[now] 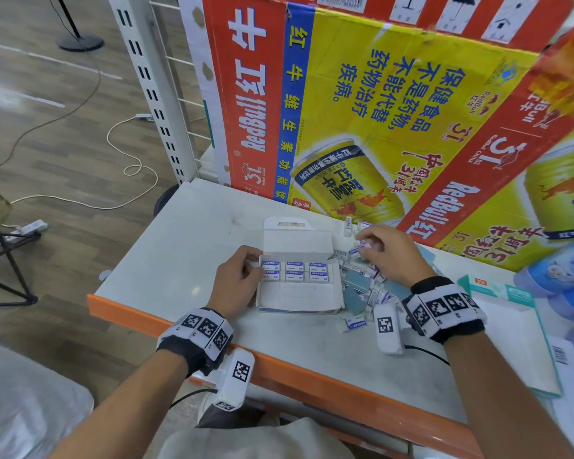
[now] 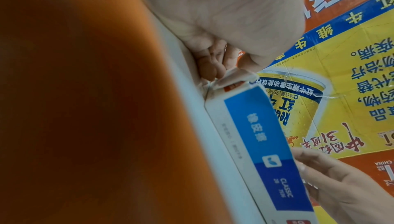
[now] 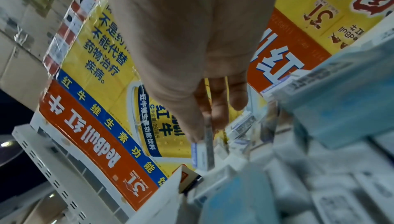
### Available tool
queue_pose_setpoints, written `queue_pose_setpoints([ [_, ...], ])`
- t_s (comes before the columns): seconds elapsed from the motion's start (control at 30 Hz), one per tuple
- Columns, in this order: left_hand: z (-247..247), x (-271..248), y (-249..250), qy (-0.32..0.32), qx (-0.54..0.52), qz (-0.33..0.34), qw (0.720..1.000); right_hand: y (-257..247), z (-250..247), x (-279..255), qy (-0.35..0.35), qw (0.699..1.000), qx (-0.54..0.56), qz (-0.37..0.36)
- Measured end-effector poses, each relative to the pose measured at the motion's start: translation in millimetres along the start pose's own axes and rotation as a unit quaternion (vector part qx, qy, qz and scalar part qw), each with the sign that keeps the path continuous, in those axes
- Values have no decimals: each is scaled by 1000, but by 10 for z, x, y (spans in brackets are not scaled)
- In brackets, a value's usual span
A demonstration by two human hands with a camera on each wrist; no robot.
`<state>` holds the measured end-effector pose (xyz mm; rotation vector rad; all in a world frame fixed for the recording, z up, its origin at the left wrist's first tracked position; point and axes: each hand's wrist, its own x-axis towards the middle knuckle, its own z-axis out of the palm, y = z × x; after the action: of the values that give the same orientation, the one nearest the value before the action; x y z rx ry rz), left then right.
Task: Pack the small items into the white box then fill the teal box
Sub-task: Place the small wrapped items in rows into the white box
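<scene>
White cardboard forms the open box (image 1: pixel 299 301) lying on the pale counter (image 1: pixel 186 246), its lid flap folded back toward the rear. Six erasers (image 1: pixel 295 271) in blue-and-white sleeves fill the far half of the tray in two rows of three; the near half shows bare card. The left hand (image 1: pixel 237 281) rests against the box's left wall, fingers curled around its upper left corner; the left wrist view shows fingertips at a torn white corner flap above the box's blue side panel (image 2: pixel 262 143). The right hand (image 1: pixel 390 256) sits just right of the box over a loose heap of erasers (image 1: pixel 367 279), thumb and fingers pinched on one small eraser (image 3: pixel 199 156), confirmed in the right wrist view. One stray eraser (image 1: pixel 353 324) lies near the counter's front, apart from the heap. Teal-trimmed packaging (image 1: pixel 497 286) lies at the right of the counter; whether it is the teal box cannot be told. Large printed cartons (image 1: pixel 378 104) stand behind the work area.
</scene>
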<state>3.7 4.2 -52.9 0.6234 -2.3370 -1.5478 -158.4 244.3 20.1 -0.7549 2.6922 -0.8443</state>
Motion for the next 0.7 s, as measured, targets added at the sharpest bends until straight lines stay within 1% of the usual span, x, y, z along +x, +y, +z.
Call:
queue_pose_setpoints([
  [0.1,3,2,5,0,2,0,1000,-82,-13,-54,-4,997,79,-5],
  [0.27,0,-10,19,-3,4,0,1000,-239,58,-119,10,990,143,6],
  [0.33,-1,-10,26,-4,1,-5,1000,-320,133,-148,18,990,143,2],
  [0.43,-4,-17,33,-6,-4,-7,1000,-452,264,-200,18,991,132,-24],
  [0.6,-5,-18,31,-7,-21,-17,1000,-625,545,-263,-27,989,137,-55],
  [0.7,5,-16,40,-1,-25,-2,1000,-705,729,-276,-57,986,147,-52],
])
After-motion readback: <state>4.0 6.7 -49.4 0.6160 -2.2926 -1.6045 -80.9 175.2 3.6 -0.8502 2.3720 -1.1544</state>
